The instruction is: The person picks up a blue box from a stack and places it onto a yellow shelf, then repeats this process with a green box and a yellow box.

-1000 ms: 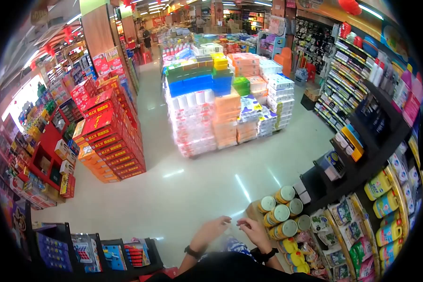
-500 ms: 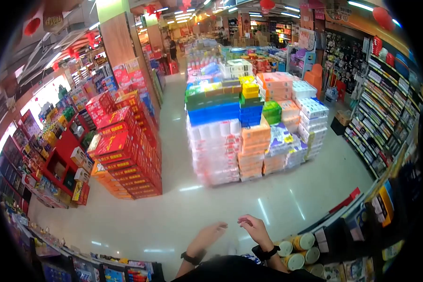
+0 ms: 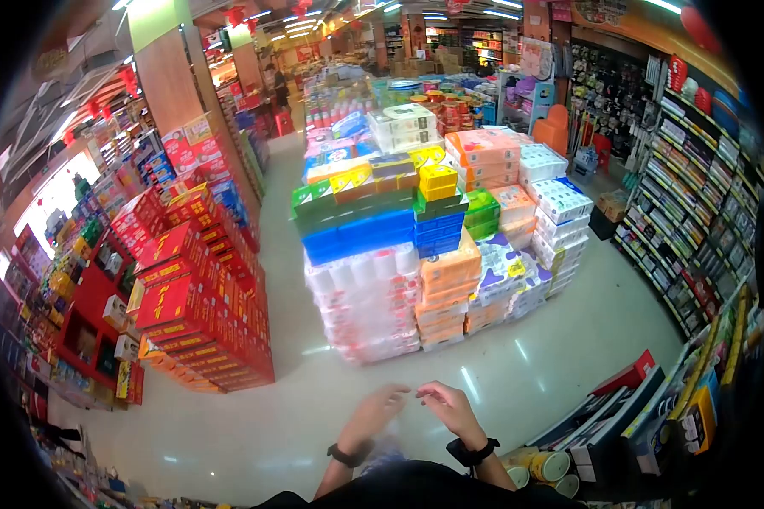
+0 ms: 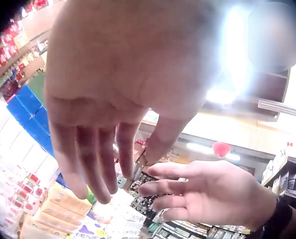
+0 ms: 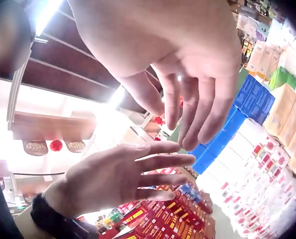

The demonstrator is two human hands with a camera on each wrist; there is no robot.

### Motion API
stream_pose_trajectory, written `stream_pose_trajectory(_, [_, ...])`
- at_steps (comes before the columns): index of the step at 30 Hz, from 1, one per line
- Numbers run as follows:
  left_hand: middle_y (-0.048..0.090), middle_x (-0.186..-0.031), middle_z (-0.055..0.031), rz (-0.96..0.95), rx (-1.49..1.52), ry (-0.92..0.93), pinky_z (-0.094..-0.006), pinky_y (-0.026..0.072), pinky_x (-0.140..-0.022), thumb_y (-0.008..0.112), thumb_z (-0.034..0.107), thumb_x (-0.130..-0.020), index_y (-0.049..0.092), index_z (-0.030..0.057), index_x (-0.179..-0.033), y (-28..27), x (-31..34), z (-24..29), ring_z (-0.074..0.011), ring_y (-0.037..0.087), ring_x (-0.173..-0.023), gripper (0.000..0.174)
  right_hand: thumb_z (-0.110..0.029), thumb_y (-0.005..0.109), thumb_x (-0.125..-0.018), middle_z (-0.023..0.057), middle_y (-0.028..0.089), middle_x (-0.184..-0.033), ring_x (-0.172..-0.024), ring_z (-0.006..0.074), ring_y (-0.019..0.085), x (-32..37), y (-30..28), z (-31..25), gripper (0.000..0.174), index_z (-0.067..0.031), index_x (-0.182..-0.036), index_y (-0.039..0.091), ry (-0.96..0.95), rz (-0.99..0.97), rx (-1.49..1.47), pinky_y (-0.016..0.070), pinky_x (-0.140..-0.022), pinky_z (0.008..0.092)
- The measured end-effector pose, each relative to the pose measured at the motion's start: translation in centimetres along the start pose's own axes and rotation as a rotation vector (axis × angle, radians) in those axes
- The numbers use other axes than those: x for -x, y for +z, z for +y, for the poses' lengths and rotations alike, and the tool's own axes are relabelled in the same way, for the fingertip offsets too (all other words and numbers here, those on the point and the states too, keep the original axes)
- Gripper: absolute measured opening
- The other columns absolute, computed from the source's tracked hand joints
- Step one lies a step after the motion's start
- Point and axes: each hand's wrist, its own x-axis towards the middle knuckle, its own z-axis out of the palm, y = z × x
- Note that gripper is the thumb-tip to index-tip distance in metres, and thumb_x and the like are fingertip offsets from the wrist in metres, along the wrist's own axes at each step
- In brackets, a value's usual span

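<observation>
Both hands are raised in front of the body, fingertips facing each other across a small gap in the head view. The left hand (image 3: 377,416) is a little blurred, its fingers loosely extended with nothing in them. Beside it the right hand (image 3: 450,409) has its fingers relaxed and slightly bent, holding nothing. The left wrist view shows the left palm (image 4: 123,64) with fingers hanging loose. In the right wrist view the right palm (image 5: 173,40) also has only air by its fingers. Each wrist wears a black band (image 3: 474,451).
Ahead stands a large stack of tissue packs (image 3: 365,293). Red cartons (image 3: 204,314) are piled to the left. Shelves of small goods (image 3: 683,212) line the right side. Close by at lower right are lidded tins (image 3: 550,465) and a dark rack (image 3: 607,416). Shiny floor (image 3: 297,424) runs between them.
The view has swung up and moved forward, so the tissue stack looks nearer and the tins have slid toward the lower edge. Both hands stay raised and hold nothing.
</observation>
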Motion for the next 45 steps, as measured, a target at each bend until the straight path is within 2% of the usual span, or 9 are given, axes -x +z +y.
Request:
stream_pose_trajectory(5, [0.076,-0.119,-0.0157,-0.019,0.003,0.003,-0.0388,0.0578,-0.094,0.066,0.023,-0.107,0.069,0.0113,-0.139,-3.2,-10.6,-1.1,-0.0233,0.074,-0.105,0.034,-0.009,0.063,-0.104,0.0085,0.079,-0.114,-0.098,0.0158,0.074,-9.5,-2.4,-0.3,0.024,0.0007,-0.124,0.073,0.004,0.080,0.103,0.0572,-0.090,0.0318])
stream_pose_trajectory(8, [0.073,-0.129,-0.0119,0.024,0.010,0.130,-0.0379,0.0560,-0.100,0.065,0.012,-0.105,0.067,0.0049,-0.139,-6.1,-16.9,-1.2,-0.0225,0.071,-0.115,0.034,-0.010,0.064,-0.103,0.0081,0.079,-0.113,-0.097,0.0153,0.074,-15.3,-3.6,-2.2,0.025,0.0005,-0.124,0.073,-0.022,0.110,0.073,0.0571,-0.089,0.0315])
stream_pose_trajectory(13, [0.072,-0.133,-0.0087,0.131,0.068,0.094,-0.0354,0.0536,-0.101,0.063,0.009,-0.107,0.066,0.0040,-0.138,-11.6,-25.6,0.4,-0.0197,0.069,-0.120,0.032,-0.006,0.064,-0.101,0.0075,0.079,-0.110,-0.098,0.0146,0.074,-25.4,-4.5,-2.0,0.025,0.0011,-0.123,0.072,-0.146,0.216,0.096,0.0565,-0.089,0.0301])
stream_pose_trajectory(16, [0.071,-0.134,-0.0077,0.206,0.138,0.081,-0.0350,0.0533,-0.102,0.062,0.008,-0.107,0.066,0.0025,-0.137,-13.8,-29.2,1.1,-0.0187,0.068,-0.120,0.030,-0.008,0.069,-0.098,0.0117,0.076,-0.114,-0.096,0.0202,0.073,-30.1,-4.8,-3.1,0.025,-0.0009,-0.122,0.073,-0.120,0.209,-0.022,0.0561,-0.089,0.0329])
stream_pose_trajectory(26, [0.064,-0.146,-0.0118,0.350,0.274,0.095,-0.0359,0.0535,-0.105,0.059,-0.001,-0.102,0.065,0.0010,-0.135,-16.9,-40.2,0.0,-0.0217,0.064,-0.128,0.034,0.002,0.064,-0.091,0.0161,0.049,-0.159,-0.117,0.0227,0.066,-45.2,-8.7,-5.6,0.040,-0.0041,-0.130,0.067,-0.334,0.336,-0.062,0.0522,-0.097,0.0317])
stream_pose_trajectory(30, [0.055,-0.157,-0.0138,0.484,0.204,0.199,-0.0360,0.0508,-0.109,0.058,-0.002,-0.101,0.064,0.0007,-0.135,-17.4,-44.7,2.9,-0.0238,0.059,-0.137,0.034,0.004,0.065,-0.092,0.0135,0.033,-0.171,-0.126,0.0238,0.063,-49.5,-10.5,-8.2,0.052,-0.0045,-0.143,0.060,-0.302,0.325,-0.217,0.0540,-0.094,0.0313])
stream_pose_trajectory(34, [0.049,-0.165,-0.0153,0.606,0.025,0.277,-0.0384,0.0460,-0.116,0.058,-0.002,-0.101,0.063,0.0018,-0.135,-17.5,-48.6,5.4,-0.0262,0.054,-0.144,0.035,0.007,0.066,-0.091,0.0148,0.029,-0.172,-0.130,0.0238,0.062,-53.7,-11.9,-8.1,0.057,-0.0055,-0.145,0.058,-0.307,0.285,-0.249,0.0548,-0.095,0.0323])
stream_pose_trajectory(41, [0.041,-0.172,-0.0196,0.706,0.129,0.136,-0.0400,0.0422,-0.120,0.060,0.001,-0.101,0.062,0.0022,-0.135,-15.9,-53.4,6.9,-0.0280,0.055,-0.144,0.034,0.007,0.065,-0.090,0.0176,0.026,-0.174,-0.137,0.0264,0.056,-57.5,-13.4,-7.0,0.064,-0.0048,-0.152,0.053,-0.251,0.222,-0.501,0.0534,-0.103,0.0342])
stream_pose_trajectory(45, [0.043,-0.170,-0.0210,0.750,0.092,0.093,-0.0409,0.0415,-0.122,0.061,0.000,-0.100,0.062,0.0013,-0.133,-15.3,-54.4,6.3,-0.0284,0.056,-0.144,0.033,0.002,0.070,-0.086,0.0203,0.027,-0.174,-0.141,0.0294,0.052,-57.9,-14.0,-6.4,0.062,-0.0049,-0.146,0.054,-0.273,0.076,-0.284,0.0458,-0.116,0.0403])
